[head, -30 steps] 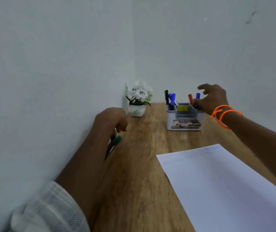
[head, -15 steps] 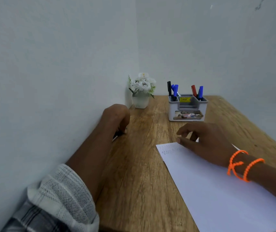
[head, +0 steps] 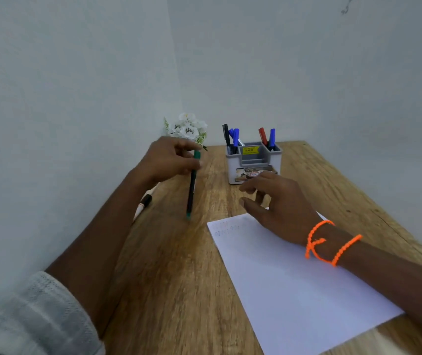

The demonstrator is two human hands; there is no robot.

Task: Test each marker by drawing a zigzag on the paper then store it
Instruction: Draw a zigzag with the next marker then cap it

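Left hand [head: 168, 160] pinches a green marker [head: 192, 185] near its upper end, fingers curled on the barrel, cap end up at 12 o'clock, far end hanging down toward 6, just above the bench [head: 168, 278]; whether that end touches the wood is hard to tell with the blur. Long axis is near vertical in the head view, slightly tilted. Right hand [head: 279, 203] hovers over the top corner of the paper [head: 294, 283], fingers loosely spread, holding nothing. From that empty grip the marker lies at about 9 o'clock, near but apart, so the right hand is probably the one to take it or pull the cap. Faint zigzag rows sit at the paper's top left corner, at about 4 o'clock from the marker's low end. The organizer [head: 253, 162], with black, blue and red markers upright in it, stands at 12 o'clock from the right hand. Another marker [head: 144, 202] lies on the bench beside the left forearm, likely untested.
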